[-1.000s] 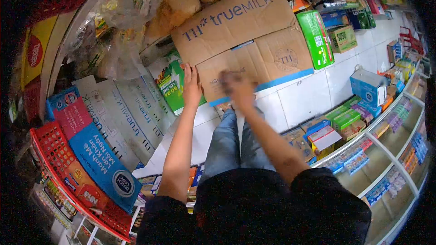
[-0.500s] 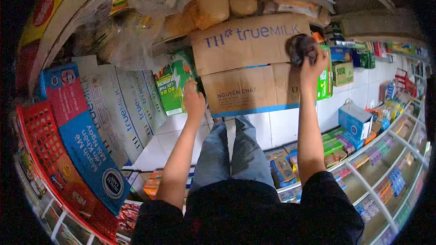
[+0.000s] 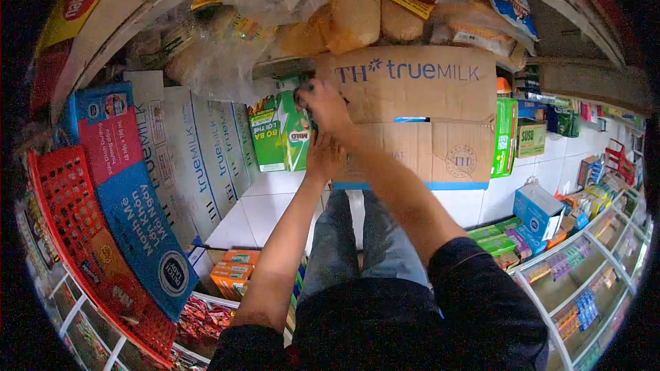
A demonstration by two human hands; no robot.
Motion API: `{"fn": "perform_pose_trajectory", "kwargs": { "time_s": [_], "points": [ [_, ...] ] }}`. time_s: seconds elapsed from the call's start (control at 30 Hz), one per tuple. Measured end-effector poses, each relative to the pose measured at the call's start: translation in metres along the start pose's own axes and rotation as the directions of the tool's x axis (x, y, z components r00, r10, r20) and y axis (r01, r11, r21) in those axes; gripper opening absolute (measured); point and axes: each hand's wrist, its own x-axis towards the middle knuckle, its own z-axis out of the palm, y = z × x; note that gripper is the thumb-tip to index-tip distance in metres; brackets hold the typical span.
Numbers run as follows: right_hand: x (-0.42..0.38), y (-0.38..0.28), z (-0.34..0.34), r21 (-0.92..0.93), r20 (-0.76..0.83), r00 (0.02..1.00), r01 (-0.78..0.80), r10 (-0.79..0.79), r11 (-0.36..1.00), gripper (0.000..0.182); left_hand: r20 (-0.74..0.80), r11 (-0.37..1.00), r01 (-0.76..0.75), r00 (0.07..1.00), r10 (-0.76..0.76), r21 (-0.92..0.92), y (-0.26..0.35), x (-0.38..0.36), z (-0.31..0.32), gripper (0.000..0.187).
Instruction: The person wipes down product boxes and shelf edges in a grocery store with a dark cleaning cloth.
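Note:
A large brown TH true MILK carton (image 3: 440, 96) sits in front of me, a blue band along its near edge. My right hand (image 3: 326, 104) is at the carton's upper left corner, closed around a dark crumpled cloth (image 3: 302, 93) that is mostly hidden by the fingers. Just below it, my left hand (image 3: 323, 156) has its fingers stretched out along the carton's left edge. To the left of both hands stands a green Milo box (image 3: 275, 134), close to the fingertips.
White TH true MILK cartons (image 3: 206, 158) and a blue and pink Dutch Lady carton (image 3: 141, 213) stand left, beside a red plastic basket (image 3: 62, 199). Bagged goods (image 3: 357, 14) lie behind the carton. Glass display cases (image 3: 577, 282) and a blue box (image 3: 538, 209) are at right.
My right hand has swept with the cloth from the carton's upper right to its left edge, crossing above my left hand. The view has shifted slightly, so the carton appears farther right.

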Motion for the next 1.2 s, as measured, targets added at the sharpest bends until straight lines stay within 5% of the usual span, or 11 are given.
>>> {"fn": "perform_pose_trajectory", "kwargs": {
  "time_s": [0.13, 0.2, 0.43, 0.53, 0.57, 0.63, 0.67, 0.73, 0.93, 1.03, 1.2],
  "points": [
    [-0.02, 0.098, -0.025, 0.096, -0.025, 0.941, -0.334, 0.338, 0.937, 0.033, -0.05, 0.993, 0.076, 0.995, -0.081, -0.088, 0.009, 0.007, -0.014, 0.057],
    [-0.044, 0.126, -0.109, -0.355, -0.201, 0.947, -0.309, 0.251, 0.882, 0.037, -0.041, 0.986, 0.103, 0.993, -0.11, -0.134, 0.012, 0.008, -0.019, 0.058],
    [-0.073, 0.176, -0.197, -0.222, -0.831, 0.492, -0.719, 0.258, 0.658, 0.045, -0.085, 0.982, 0.024, 0.996, -0.04, -0.185, 0.002, 0.008, -0.002, 0.064],
    [-0.04, 0.138, -0.137, -0.189, -0.668, 0.573, -0.747, 0.475, 0.637, 0.037, -0.113, 0.98, 0.02, 0.993, -0.043, -0.198, 0.002, 0.01, 0.001, 0.066],
    [-0.036, 0.149, -0.079, 0.089, -0.725, 0.598, -0.41, 0.341, 0.908, 0.036, -0.105, 0.983, 0.029, 0.993, -0.049, -0.181, 0.001, 0.008, 0.0, 0.065],
    [-0.023, 0.081, -0.036, -0.231, -0.163, 0.854, -0.52, 0.494, 0.822, 0.03, -0.085, 0.983, 0.05, 0.994, -0.065, -0.174, 0.004, 0.007, -0.005, 0.064],
    [-0.006, 0.055, -0.021, 0.631, 0.053, 0.807, -0.483, 0.588, 0.607, 0.031, -0.074, 0.983, 0.064, 0.994, -0.078, -0.171, 0.005, 0.007, -0.008, 0.063],
    [-0.024, 0.011, 0.025, 0.091, -0.219, 0.973, -0.054, 0.073, 0.994, 0.028, 0.087, 0.969, 0.132, 0.989, -0.116, -0.208, 0.007, 0.01, -0.025, 0.055],
    [-0.039, 0.084, -0.016, 0.262, 0.027, 0.966, -0.255, 0.257, 0.931, 0.035, 0.036, 0.987, 0.13, 0.991, -0.127, -0.089, 0.007, 0.005, -0.009, 0.061],
    [-0.092, 0.139, -0.113, -0.293, -0.21, 0.971, -0.174, 0.114, 0.94, 0.047, -0.053, 0.983, 0.118, 0.991, -0.127, -0.141, 0.008, 0.005, -0.01, 0.062],
    [-0.127, 0.161, -0.212, -0.378, -0.462, 0.852, -0.44, 0.245, 0.814, 0.055, -0.041, 0.962, 0.076, 0.995, -0.089, -0.261, 0.004, 0.004, -0.007, 0.065]
  ]
}}
